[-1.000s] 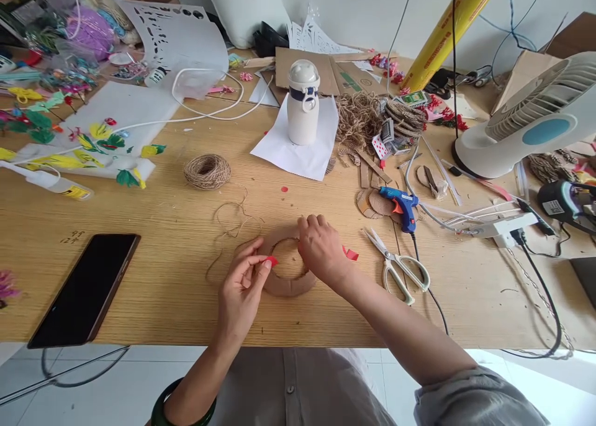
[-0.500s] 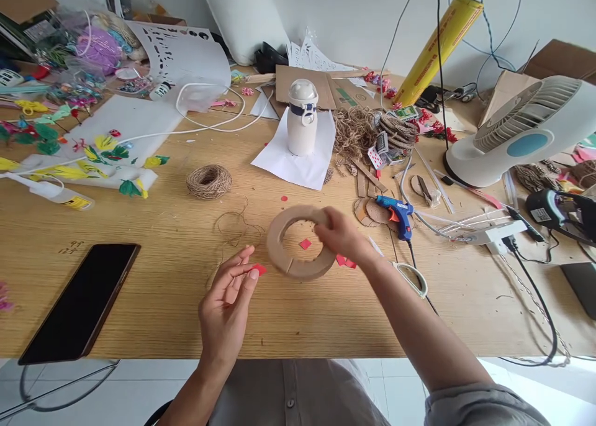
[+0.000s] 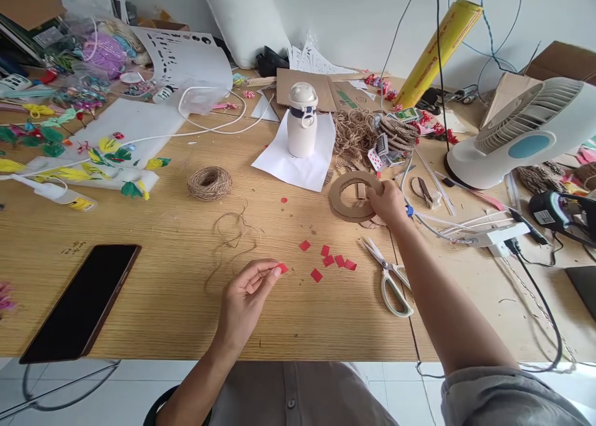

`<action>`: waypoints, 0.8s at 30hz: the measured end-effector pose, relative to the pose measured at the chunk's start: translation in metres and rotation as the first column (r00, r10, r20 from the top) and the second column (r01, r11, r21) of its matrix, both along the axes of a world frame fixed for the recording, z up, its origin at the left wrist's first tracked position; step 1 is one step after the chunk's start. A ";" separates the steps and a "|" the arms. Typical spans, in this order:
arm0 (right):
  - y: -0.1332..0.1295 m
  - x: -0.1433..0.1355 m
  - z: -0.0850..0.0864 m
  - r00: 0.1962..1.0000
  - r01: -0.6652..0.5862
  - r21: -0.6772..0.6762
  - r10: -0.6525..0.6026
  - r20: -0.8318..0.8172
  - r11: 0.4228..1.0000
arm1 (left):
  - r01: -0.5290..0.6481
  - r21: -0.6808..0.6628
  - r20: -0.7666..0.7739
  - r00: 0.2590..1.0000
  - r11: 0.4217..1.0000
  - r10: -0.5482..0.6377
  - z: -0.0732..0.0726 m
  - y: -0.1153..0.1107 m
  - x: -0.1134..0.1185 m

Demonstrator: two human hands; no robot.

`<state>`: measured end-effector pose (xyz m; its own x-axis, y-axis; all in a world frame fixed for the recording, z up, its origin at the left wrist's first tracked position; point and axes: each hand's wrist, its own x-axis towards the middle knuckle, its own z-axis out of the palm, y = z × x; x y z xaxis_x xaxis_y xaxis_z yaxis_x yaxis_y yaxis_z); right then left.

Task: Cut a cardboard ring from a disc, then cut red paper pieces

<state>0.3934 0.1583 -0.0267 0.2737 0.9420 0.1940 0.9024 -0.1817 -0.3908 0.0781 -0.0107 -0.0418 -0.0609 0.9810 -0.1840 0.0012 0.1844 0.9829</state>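
Observation:
Between thumb and fingers, my left hand (image 3: 251,289) pinches a small red paper square (image 3: 282,268) just above the table. My right hand (image 3: 387,202) grips the right side of a flat cardboard ring (image 3: 342,205), held near the cardboard pieces and the blue glue gun (image 3: 409,210), which is mostly hidden behind the hand. Several loose red paper pieces (image 3: 328,261) lie scattered right of my left hand. Scissors (image 3: 388,277) with pale handles rest partly open below my right forearm. A loose strand of twine (image 3: 233,233) lies on the table beyond my left hand.
A twine coil (image 3: 209,183) sits left of centre, a white bottle (image 3: 302,125) stands on paper behind. At the right are a fan (image 3: 516,134) and a power strip (image 3: 500,236) with cords. A dark tablet (image 3: 81,302) lies front left.
My right hand has carried the cardboard ring away from me and to the right, uncovering red pieces and scissors. My left hand has shifted right with its red paper square.

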 end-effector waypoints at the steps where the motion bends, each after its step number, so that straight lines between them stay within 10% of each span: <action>1: -0.002 -0.001 0.000 1.000 0.010 -0.001 -0.010 0.024 1.000 | 0.031 -0.024 0.003 1.000 0.999 -0.031 0.000 0.003 0.001; 7: -0.030 -0.008 0.019 0.994 0.042 -0.011 -0.041 0.098 0.999 | 0.118 -0.068 0.007 0.993 0.991 -0.118 0.007 0.021 0.005; 13: -0.125 0.009 0.042 0.990 -0.023 -0.280 0.060 0.124 0.960 | 0.182 -0.120 0.008 0.983 0.976 -0.182 0.004 0.038 0.001; 18: -0.204 0.027 0.019 0.964 -0.162 -0.372 0.227 0.137 0.914 | 0.207 -0.151 0.056 0.978 0.967 -0.201 0.006 0.046 0.009; 24: -0.216 0.025 -0.003 0.940 -0.163 -0.297 0.239 0.244 0.941 | 0.183 -0.143 0.181 0.971 0.973 -0.156 0.027 0.059 0.023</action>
<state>0.4179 -0.0575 -0.0298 0.0457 0.9984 -0.0337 0.9950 -0.0485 -0.0871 0.1010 0.0484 -0.0152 0.1483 0.9320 -0.3307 -0.1161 0.3485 0.9301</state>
